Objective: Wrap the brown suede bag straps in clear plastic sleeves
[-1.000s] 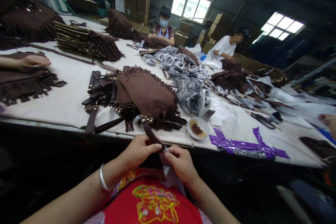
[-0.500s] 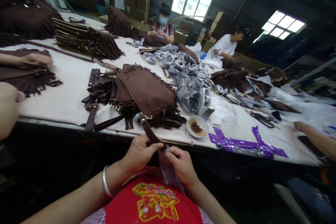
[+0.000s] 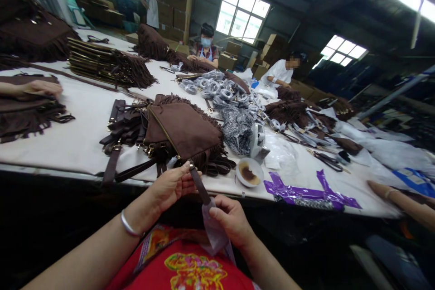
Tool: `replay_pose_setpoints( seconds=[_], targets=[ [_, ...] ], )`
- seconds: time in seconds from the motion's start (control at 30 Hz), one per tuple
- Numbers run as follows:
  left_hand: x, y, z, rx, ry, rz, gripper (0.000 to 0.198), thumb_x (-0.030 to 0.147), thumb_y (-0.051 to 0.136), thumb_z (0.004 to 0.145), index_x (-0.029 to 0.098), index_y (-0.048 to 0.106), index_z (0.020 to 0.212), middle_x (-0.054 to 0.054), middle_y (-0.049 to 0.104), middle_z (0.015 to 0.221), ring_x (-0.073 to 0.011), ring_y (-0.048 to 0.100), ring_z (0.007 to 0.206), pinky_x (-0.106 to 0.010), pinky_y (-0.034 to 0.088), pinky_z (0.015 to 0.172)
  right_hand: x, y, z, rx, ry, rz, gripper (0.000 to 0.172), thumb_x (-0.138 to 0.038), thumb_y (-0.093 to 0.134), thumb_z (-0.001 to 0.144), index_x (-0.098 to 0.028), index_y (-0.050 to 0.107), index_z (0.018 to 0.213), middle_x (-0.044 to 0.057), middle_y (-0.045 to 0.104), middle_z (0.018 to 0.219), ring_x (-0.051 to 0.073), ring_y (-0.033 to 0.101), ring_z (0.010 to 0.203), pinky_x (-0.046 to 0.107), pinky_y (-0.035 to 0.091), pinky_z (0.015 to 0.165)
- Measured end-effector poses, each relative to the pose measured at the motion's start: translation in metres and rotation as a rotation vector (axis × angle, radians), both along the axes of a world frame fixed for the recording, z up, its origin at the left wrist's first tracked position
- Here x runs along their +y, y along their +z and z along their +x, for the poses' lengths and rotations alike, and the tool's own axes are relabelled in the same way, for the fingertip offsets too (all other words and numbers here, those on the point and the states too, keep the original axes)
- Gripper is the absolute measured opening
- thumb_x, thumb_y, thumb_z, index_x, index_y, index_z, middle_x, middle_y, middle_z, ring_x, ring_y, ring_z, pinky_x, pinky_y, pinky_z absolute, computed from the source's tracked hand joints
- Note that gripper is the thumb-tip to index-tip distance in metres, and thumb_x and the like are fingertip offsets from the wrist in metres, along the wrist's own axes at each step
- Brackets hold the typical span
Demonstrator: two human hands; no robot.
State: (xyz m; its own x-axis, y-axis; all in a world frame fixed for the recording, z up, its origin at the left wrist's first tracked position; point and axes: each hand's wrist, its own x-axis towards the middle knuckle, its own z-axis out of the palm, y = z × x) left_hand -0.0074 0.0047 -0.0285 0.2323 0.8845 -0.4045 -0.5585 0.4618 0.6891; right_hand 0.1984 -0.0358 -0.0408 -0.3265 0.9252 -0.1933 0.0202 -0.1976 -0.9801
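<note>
A dark brown bag strap [image 3: 200, 185] runs between my hands, its upper end with a metal fitting. My left hand [image 3: 170, 190] pinches the strap close to that fitting, with the other fingers curled behind it. Lower down, my right hand [image 3: 233, 222] grips the strap's other end, where a thin whitish plastic sleeve [image 3: 212, 229] covers it and hangs below. Just beyond my left hand lies a brown fringed bag [image 3: 185, 129] with a diagonal gold zip, on top of several dark straps [image 3: 127, 131] at the table edge.
A white bowl [image 3: 249, 173] with brown contents sits near the edge, beside purple tape [image 3: 306, 190]. Scissors [image 3: 328, 160], wrapped coiled straps [image 3: 220, 90] and stacked bags [image 3: 105, 63] lie farther off. A co-worker's hand [image 3: 41, 88] is left, another's arm [image 3: 404, 199] right.
My left hand has slid up the strap to its fitting end, leaving more of the strap bare between my hands. My right hand still grips the sleeved end. The view has tilted upward.
</note>
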Motion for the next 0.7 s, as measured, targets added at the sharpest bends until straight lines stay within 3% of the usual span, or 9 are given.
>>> replay_pose_setpoints(
  seconds=[0.13, 0.27, 0.33, 0.4, 0.53, 0.7],
  targets=[
    [0.014, 0.003, 0.01, 0.006, 0.155, -0.092, 0.013, 0.027, 0.069, 0.078, 0.017, 0.064, 0.084, -0.007, 0.073, 0.083, -0.0181, 0.069, 0.077, -0.027, 0.054, 0.064, -0.005, -0.017, -0.004, 0.066, -0.045, -0.035, 0.039, -0.052, 0.076, 0.065, -0.015, 0.068, 0.073, 0.0, 0.057, 0.06, 0.011, 0.046, 0.054, 0.023, 0.037, 0.055],
    [0.025, 0.003, 0.025, 0.012, 0.167, -0.049, 0.021, 0.027, 0.076, 0.071, 0.018, 0.066, 0.088, -0.009, 0.075, 0.089, -0.0195, 0.07, 0.084, -0.024, 0.052, 0.063, 0.022, -0.04, -0.012, 0.014, -0.137, 0.015, 0.05, -0.066, 0.074, 0.057, -0.017, 0.067, 0.064, 0.0, 0.054, 0.051, 0.012, 0.043, 0.047, 0.025, 0.036, 0.049],
    [0.025, 0.005, 0.029, 0.023, 0.133, 0.006, 0.026, 0.031, 0.079, 0.068, 0.018, 0.068, 0.088, -0.008, 0.075, 0.09, -0.0203, 0.069, 0.085, -0.025, 0.052, 0.066, 0.038, -0.034, -0.019, 0.006, -0.165, 0.033, 0.05, -0.065, 0.074, 0.058, -0.016, 0.067, 0.062, 0.0, 0.054, 0.05, 0.011, 0.043, 0.046, 0.025, 0.036, 0.048],
    [0.019, 0.007, 0.033, 0.059, 0.073, 0.062, 0.03, 0.037, 0.079, 0.066, 0.017, 0.069, 0.087, -0.007, 0.074, 0.084, -0.0204, 0.069, 0.077, -0.027, 0.051, 0.064, 0.049, -0.017, -0.028, 0.055, -0.172, 0.019, 0.049, -0.063, 0.073, 0.06, -0.015, 0.068, 0.065, 0.0, 0.056, 0.052, 0.011, 0.046, 0.047, 0.024, 0.037, 0.049],
    [-0.001, 0.007, 0.03, 0.069, 0.023, 0.107, 0.034, 0.043, 0.079, 0.063, 0.017, 0.067, 0.08, -0.003, 0.07, 0.071, -0.0167, 0.065, 0.065, -0.028, 0.05, 0.063, 0.053, 0.013, -0.042, 0.095, -0.179, 0.003, 0.044, -0.055, 0.078, 0.058, -0.014, 0.066, 0.067, 0.0, 0.061, 0.056, 0.012, 0.05, 0.051, 0.023, 0.04, 0.051],
    [-0.004, -0.003, 0.011, -0.049, 0.028, -0.076, 0.037, 0.053, 0.068, 0.074, 0.017, 0.065, 0.082, -0.005, 0.072, 0.081, -0.0148, 0.066, 0.069, -0.028, 0.05, 0.068, 0.038, -0.001, -0.039, 0.049, -0.085, -0.084, 0.039, -0.05, 0.076, 0.065, -0.013, 0.064, 0.067, -0.001, 0.059, 0.056, 0.009, 0.047, 0.049, 0.021, 0.036, 0.05]
  ],
)
